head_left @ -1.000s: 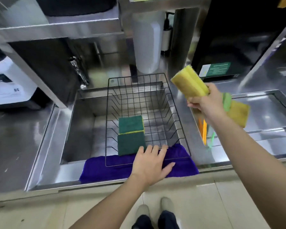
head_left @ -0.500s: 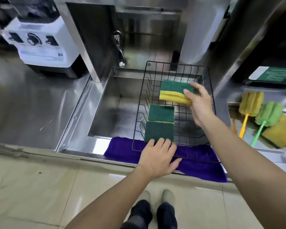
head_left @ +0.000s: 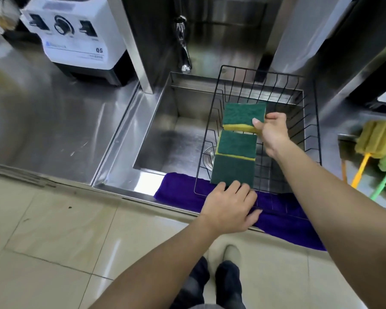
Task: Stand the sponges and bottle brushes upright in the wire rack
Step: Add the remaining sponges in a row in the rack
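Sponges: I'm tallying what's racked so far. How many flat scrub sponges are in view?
3, all in the wire rack: near sponge, middle sponge, and far sponge held by the right hand. More may be cut off at right.

Black wire rack [head_left: 308,121] centre-right of frame, over steel sink [head_left: 165,139], on purple cloth [head_left: 283,216]; three green-yellow sponges [head_left: 234,152] inside; foam bottle brushes [head_left: 374,139] far right; white blender base [head_left: 76,36] upper left.

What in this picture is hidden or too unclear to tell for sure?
- Head view: the near rim of the wire rack is covered by the left hand.
- The third sponge is partly hidden by the right hand, so whether it already stands in the rack is unclear.
- The bottle brushes at right are blurred and cut off by the frame edge.
- The blender is cropped at the top.
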Available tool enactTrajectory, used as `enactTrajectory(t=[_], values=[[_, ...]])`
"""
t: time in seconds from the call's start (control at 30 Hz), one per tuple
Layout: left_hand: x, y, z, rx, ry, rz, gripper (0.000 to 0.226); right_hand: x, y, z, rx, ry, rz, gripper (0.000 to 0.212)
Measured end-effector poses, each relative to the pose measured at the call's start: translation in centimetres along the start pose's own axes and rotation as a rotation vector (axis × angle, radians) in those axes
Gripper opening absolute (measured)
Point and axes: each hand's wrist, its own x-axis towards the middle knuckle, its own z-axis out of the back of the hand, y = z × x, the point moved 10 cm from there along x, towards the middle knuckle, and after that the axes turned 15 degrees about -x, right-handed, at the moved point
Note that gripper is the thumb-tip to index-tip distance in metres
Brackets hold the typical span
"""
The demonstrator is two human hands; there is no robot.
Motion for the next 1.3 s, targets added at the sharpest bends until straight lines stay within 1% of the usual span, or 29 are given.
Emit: enactTrajectory(t=[0.1, 0.23, 0.3, 0.37, 0.47, 0.57, 0.67, 0.8, 0.97, 1.03, 1.1, 1.2, 1.3], values=[[0.0, -0.1, 0.0, -0.01, -0.001, 0.001, 0.035, -0.2, -0.3, -1.1, -0.089, 0.055, 0.003, 0.032], [0.0, 0.0, 0.1, -0.012, 0.002, -0.004, 0.033, -0.1, 0.0, -1.3, -0.181, 0.108, 0.033, 0.048], [-0.1, 0.0, 0.1, -0.013, 0.004, -0.005, 0.033, 0.3, 0.0, -1.7, -0.255, 0.153, 0.032, 0.049], [-0.1, 0.0, 0.0, -0.014, 0.011, -0.006, 0.033, 0.7, -0.1, -1.3, -0.397, 0.119, 0.043, 0.051], [0.0, 0.0, -0.1, -0.013, 0.022, -0.002, 0.032, 1.3, 0.0, -0.5, -0.717, 0.01, 0.061, 0.055], [0.0, 0.0, -0.2, -0.02, 0.034, 0.0, 0.032, 0.7, 0.7, -0.6, -0.823, -0.046, 0.105, 0.051], [0.0, 0.1, -0.4, -0.027, 0.053, 0.007, 0.033, -0.1, 0.9, -0.2, -0.804, -0.109, 0.151, 0.038], [0.0, 0.0, -0.8, -0.026, 0.114, -0.014, 0.04, -0.7, 1.1, 1.6, -0.798, -0.139, 0.184, 0.035], [1.5, -3.0, -2.4, -0.006, 0.234, -0.041, 0.051, -1.6, 1.9, 6.7, -0.639, -0.193, 0.253, 0.024], [2.2, -3.3, -3.1, 0.033, 0.274, 0.021, 0.052, -2.0, 2.3, 8.0, -0.617, -0.217, 0.279, 0.022], [3.0, -3.7, -3.8, 0.037, 0.307, 0.051, 0.056, -2.8, 2.4, 10.4, -0.604, -0.27, 0.294, 0.021], [3.9, -5.6, -5.3, 0.033, 0.372, 0.016, 0.053, -3.5, 1.4, 15.5, -0.589, -0.371, 0.268, 0.022], [4.7, -7.4, -6.8, 0.058, 0.465, 0.011, 0.047, -4.3, -0.8, 20.9, -0.599, -0.55, 0.173, 0.025]])
